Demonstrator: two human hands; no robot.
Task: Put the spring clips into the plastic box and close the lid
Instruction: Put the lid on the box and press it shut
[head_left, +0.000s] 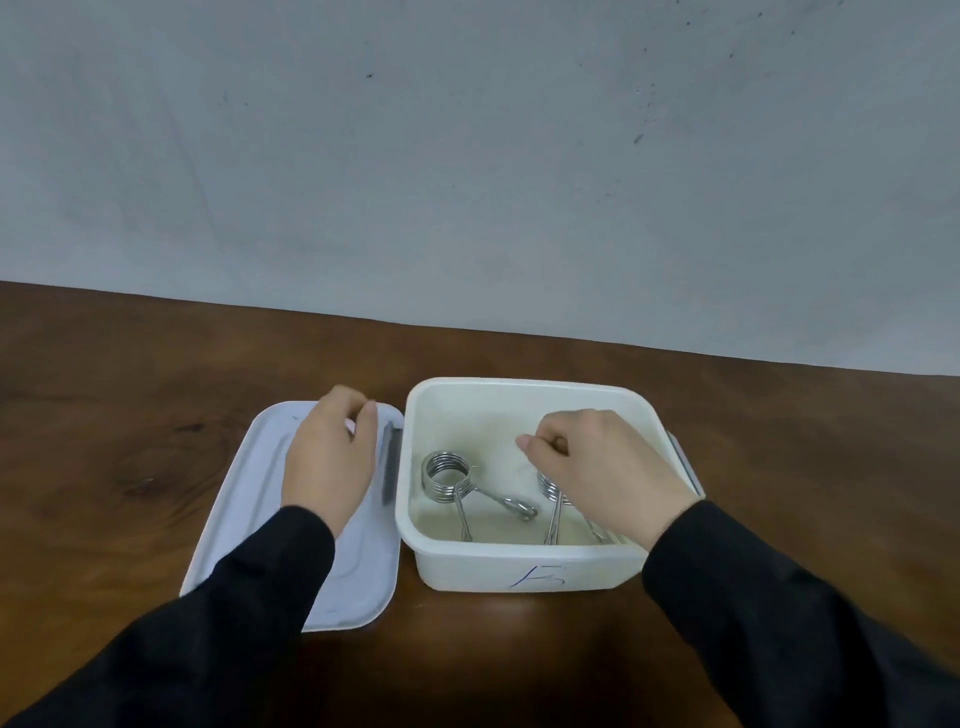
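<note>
both spring clips (470, 486) lie in the plastic box (524, 569), frame centre. right hand (597, 467) hovers above them, loosely curled (holding nothing visible); left hand (332, 457) rests on the lid (363, 587), grip unclear. next: seat it squarely.

A dark brown wooden table (156, 441) runs up to a grey wall. On it sit a white box (524, 569) and, touching its left side, a flat lid (234, 504).

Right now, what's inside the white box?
Two metal spring clips lie in the plastic box: the left clip shows fully, while the right clip is partly covered by the right hand.
</note>
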